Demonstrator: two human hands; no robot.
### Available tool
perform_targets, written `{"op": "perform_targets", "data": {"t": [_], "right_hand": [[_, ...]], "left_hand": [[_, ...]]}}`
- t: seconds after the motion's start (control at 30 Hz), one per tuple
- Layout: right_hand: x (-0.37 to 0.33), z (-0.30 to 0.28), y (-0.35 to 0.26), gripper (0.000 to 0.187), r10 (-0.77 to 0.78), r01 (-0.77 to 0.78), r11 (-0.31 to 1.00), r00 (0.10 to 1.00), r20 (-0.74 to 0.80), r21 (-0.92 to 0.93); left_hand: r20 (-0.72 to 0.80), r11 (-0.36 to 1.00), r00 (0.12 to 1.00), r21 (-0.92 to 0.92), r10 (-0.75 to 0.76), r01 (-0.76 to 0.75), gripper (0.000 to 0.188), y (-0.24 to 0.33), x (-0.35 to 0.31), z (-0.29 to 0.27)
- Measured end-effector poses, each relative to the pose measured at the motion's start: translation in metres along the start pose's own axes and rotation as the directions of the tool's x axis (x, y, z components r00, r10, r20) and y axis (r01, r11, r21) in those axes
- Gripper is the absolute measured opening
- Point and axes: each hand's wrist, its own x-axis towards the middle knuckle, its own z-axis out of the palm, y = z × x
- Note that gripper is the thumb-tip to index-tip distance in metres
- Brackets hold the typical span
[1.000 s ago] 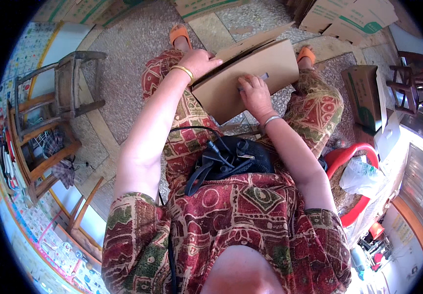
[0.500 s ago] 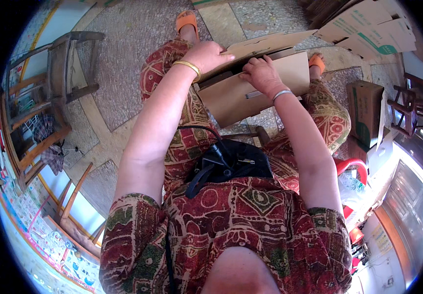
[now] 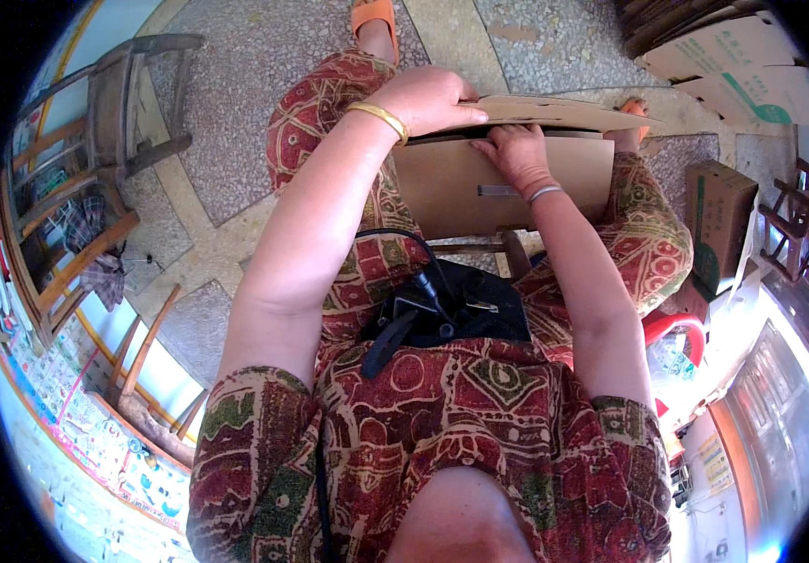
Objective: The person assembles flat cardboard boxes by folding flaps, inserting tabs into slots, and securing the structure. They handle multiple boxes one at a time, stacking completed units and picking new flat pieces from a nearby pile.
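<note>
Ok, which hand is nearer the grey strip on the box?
Right: the right hand is just above the grey strip; the left hand is farther, at the far flap.

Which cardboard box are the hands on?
The plain brown box at upper centre: the left hand and right hand are both on it. The green-marked box at the right stands apart, untouched.

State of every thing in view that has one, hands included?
Cardboard box: partly open, dark gap between panels
Left hand: closed on far panel
Right hand: bent over near panel's top edge, grip unclear
Black bag: on lap, open or shut unclear
Orange sandals: worn
Checked cloth: hanging, creased
</note>
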Motion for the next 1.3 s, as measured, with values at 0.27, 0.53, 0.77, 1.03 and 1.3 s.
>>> {"op": "perform_targets", "data": {"t": [0.27,0.53,0.77,1.03,1.3], "right_hand": [[-0.017,-0.022,-0.003,0.023,-0.133,0.144,0.989,0.972,-0.194,0.043],[-0.026,-0.01,-0.008,0.025,-0.074,0.095,0.994,0.94,-0.334,0.047],[-0.018,0.0,-0.005,0.028,-0.044,0.064,0.996,0.95,-0.308,0.056],[-0.001,0.012,-0.006,0.026,-0.015,0.037,0.998,0.946,-0.324,0.059],[-0.007,0.02,0.004,0.025,0.045,-0.006,0.994,0.933,-0.356,0.108]], "left_hand": [[0.018,0.999,1.0,-0.026,-0.024,0.025,0.044,0.002,-0.002,-0.006],[-0.155,0.998,0.986,-0.009,0.059,-0.061,0.044,0.001,-0.006,0.001],[-0.765,0.873,0.432,0.358,0.478,-0.332,0.016,-0.007,-0.026,0.011],[-0.598,0.996,0.8,-0.089,-0.05,-0.004,0.018,0.0,-0.099,0.075],[-0.273,0.899,0.901,0.194,-0.336,0.394,0.04,-0.037,-0.05,0.1]]}}
